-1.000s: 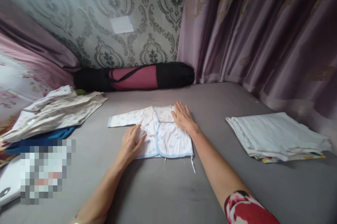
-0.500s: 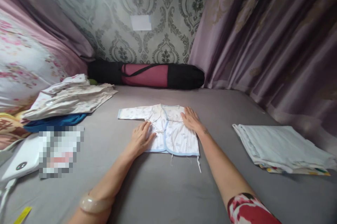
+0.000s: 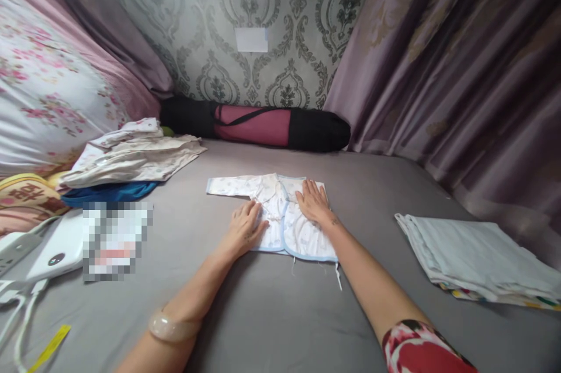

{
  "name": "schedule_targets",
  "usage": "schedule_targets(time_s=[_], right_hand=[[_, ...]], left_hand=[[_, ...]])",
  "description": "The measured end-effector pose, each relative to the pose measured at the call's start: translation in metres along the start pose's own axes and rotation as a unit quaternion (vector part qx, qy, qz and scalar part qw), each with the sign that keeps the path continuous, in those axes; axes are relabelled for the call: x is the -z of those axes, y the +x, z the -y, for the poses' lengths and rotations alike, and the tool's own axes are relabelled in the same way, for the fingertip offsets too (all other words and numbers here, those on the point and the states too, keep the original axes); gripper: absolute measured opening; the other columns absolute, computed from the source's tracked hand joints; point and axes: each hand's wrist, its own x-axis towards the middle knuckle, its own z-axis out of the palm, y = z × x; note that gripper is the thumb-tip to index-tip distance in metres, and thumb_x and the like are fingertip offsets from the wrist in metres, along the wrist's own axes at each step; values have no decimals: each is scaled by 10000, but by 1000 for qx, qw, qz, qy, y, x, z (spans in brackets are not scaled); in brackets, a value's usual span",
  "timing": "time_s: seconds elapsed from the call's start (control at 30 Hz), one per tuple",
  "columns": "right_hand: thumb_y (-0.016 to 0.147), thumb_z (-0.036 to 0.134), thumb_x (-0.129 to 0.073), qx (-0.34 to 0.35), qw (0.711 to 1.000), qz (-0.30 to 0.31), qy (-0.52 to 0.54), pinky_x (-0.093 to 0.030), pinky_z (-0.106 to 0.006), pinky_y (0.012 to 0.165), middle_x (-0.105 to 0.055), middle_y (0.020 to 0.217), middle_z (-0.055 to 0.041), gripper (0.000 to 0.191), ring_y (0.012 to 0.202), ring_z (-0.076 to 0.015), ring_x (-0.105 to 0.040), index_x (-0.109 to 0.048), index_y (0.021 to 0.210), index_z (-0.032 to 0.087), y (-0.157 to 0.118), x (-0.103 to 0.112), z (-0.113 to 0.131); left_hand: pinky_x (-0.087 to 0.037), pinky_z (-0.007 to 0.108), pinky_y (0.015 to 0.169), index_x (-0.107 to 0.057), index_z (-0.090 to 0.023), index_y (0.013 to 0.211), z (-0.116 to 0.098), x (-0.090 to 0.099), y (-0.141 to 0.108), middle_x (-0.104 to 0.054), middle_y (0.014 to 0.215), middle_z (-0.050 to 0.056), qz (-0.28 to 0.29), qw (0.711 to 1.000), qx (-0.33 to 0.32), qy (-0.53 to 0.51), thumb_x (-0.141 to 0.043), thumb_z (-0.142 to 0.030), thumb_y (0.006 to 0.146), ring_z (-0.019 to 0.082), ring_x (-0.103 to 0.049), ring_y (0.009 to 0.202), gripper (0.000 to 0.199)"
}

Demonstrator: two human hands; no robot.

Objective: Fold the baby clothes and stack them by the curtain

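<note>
The baby's wrap shirt point(image 3: 277, 216), white with pale-blue trim, lies spread out beneath both hands. The left hand point(image 3: 246, 224) rests over its side edge, thumb held away from the extended fingers; the right hand point(image 3: 314, 202) lies flat near the shoulder, fingers slightly spread. One long sleeve point(image 3: 230, 186) stretches out beyond the left hand. To the right of the right hand sits a folded cloth stack point(image 3: 477, 253); left of the left hand are piled clothes point(image 3: 140, 156) and a white power bank point(image 3: 65, 247).
</note>
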Motion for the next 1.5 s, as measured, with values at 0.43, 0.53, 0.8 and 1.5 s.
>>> schedule_targets(time_s=[0.43, 0.53, 0.8, 1.5], right_hand=[[987, 446, -178, 109, 991, 25, 71, -18, -411, 1185, -126, 1615, -102, 649, 1487, -210, -52, -211, 1536, 100, -15, 5, 52], [985, 436, -187, 106, 991, 28, 71, 4, -412, 1183, -151, 1611, -96, 648, 1486, -210, -54, -223, 1531, 90, -15, -1, 54], [983, 439, -204, 97, 991, 57, 69, -12, -430, 1182, -135, 1614, -101, 655, 1486, -235, -60, -206, 1534, 86, -11, 3, 53], [990, 391, -259, 136, 987, 23, 86, -116, -383, 1168, -269, 1569, -168, 617, 1459, -256, -187, -309, 1489, 31, 34, 0, 107]], left_hand=[[-386, 519, 1031, -496, -188, 1277, 5, -7, -1, -486, 1374, 175, -35, 999, -17, 0, -447, -427, 938, 329, -456, 1282, 418], [-405, 518, 1016, -527, -194, 1249, 9, -11, 0, -505, 1350, 169, -49, 999, -20, -6, -473, -434, 924, 329, -478, 1259, 407], [-445, 400, 1008, -626, -199, 1081, 19, -3, 10, -616, 1159, 118, -151, 982, 40, -102, -469, -414, 903, 246, -572, 1123, 320], [-475, 386, 804, -617, -148, 885, 122, 62, 94, -683, 1043, 210, -41, 891, 453, 6, -597, -449, 771, 354, -631, 1044, 322]])
